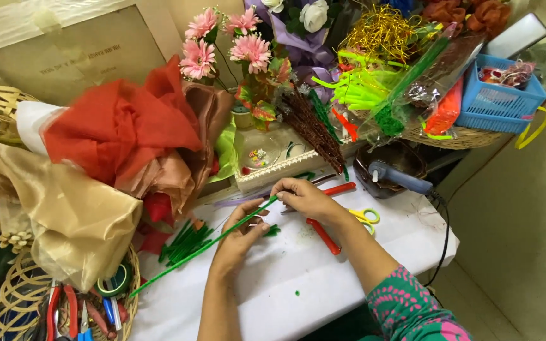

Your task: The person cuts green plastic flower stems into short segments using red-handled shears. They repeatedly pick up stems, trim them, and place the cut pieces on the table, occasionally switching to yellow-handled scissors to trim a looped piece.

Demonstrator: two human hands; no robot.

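- Left hand [242,237] pinches the long green stem [203,247] mid-length.
- Right hand [308,199] pinches its upper tip.
- Red-handled pliers [325,235] lie just beneath the right hand, yellow scissors [366,218] beside.

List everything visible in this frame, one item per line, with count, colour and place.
long thin green stem stick: one, green, held by both hands, slanting down-left over the table
white table: one, white, centre
cut green stem pieces: a bundle, green, left of the hands
red-handled pliers: one, red, under the right forearm
yellow-handled scissors: one, yellow, right of the hands
red mesh fabric: one heap, red, left
pink fabric flowers: several, pink, top
blue plastic basket: one, blue, top right
left hand: grips stick
right hand: pinches stick's upper end
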